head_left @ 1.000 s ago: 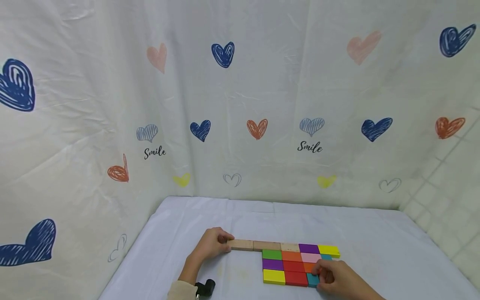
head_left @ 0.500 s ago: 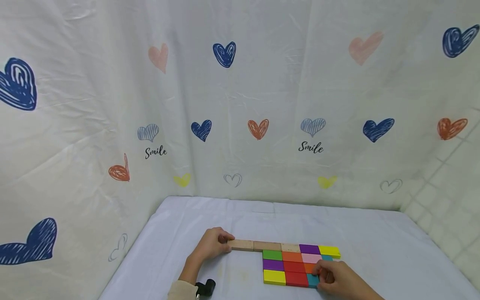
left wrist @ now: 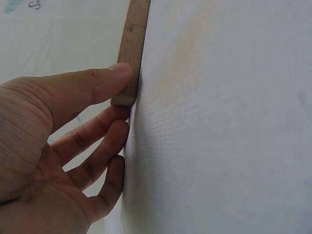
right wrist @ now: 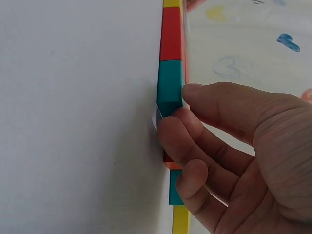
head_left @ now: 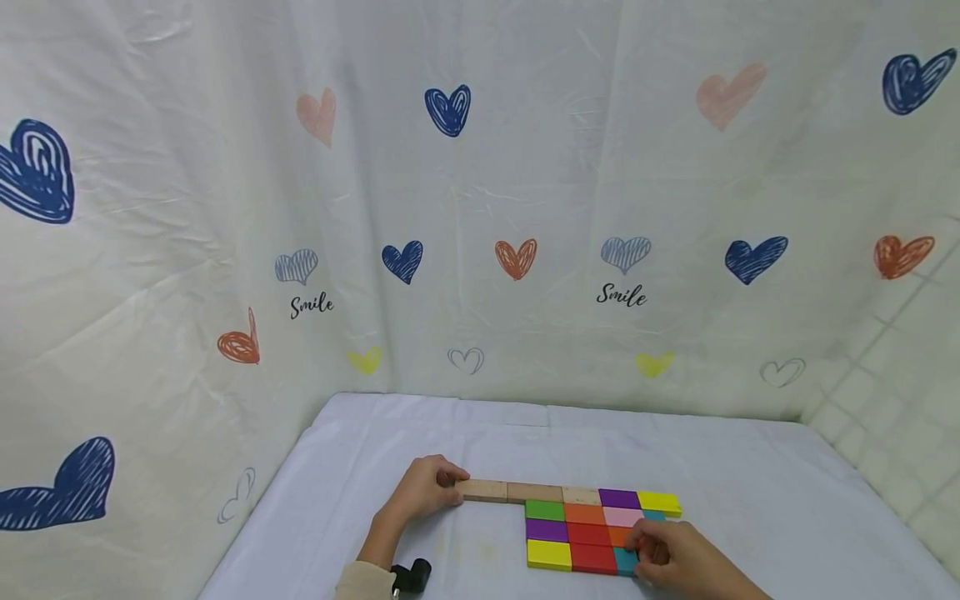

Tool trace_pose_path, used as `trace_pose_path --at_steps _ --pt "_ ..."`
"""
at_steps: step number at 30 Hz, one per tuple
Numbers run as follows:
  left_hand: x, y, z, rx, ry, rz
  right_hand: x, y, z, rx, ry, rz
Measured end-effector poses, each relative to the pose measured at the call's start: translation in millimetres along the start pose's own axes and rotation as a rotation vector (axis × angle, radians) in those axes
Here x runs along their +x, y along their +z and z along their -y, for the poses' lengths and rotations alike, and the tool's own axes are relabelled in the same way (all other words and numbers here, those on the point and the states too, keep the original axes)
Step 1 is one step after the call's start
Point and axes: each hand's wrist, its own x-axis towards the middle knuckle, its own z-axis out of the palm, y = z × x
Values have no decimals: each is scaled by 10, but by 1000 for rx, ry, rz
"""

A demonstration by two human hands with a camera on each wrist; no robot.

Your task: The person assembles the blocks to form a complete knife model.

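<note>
My left hand (head_left: pixel 422 490) pinches the outer left end of a plain wooden block (head_left: pixel 486 491), with the thumb over it in the left wrist view. Joined end to end, the plain blocks lead right to a purple block (head_left: pixel 620 498) and a yellow block (head_left: pixel 660 502). Below that row lie rows of coloured blocks, including a green block (head_left: pixel 544 509) and a red block (head_left: pixel 593 558). At the near right corner, my right hand (head_left: pixel 678 557) holds a teal block (right wrist: pixel 170 85) between thumb and curled fingers. That hand partly covers the right-hand blocks in the head view.
White cloth covers the table (head_left: pixel 720 467). A black wrist device (head_left: pixel 412 576) is on the left arm at the sleeve (head_left: pixel 365 581). A white curtain (head_left: pixel 555 183) printed with hearts hangs behind and around the table.
</note>
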Motion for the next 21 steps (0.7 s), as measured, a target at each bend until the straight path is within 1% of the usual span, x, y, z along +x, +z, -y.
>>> trace_pose_path --at_steps 4,8,10,15,18,21 --pt "-5 -18 -13 -2 4 3 4 -5 2 -2 -10 2" --pt "2 -19 -4 -5 6 4 -15 -55 15 -34 -29 -29" --pt "7 -17 6 -8 2 4 -24 -113 27 -56 -37 -57" --pt "6 -10 27 -10 2 1 -66 -320 48 -65 -64 -134" --pt "-5 -11 29 -9 0 7 -93 -430 37 -61 -58 -174" --pt "-20 -27 14 -14 -8 17 -100 -519 9 -63 -27 -204"
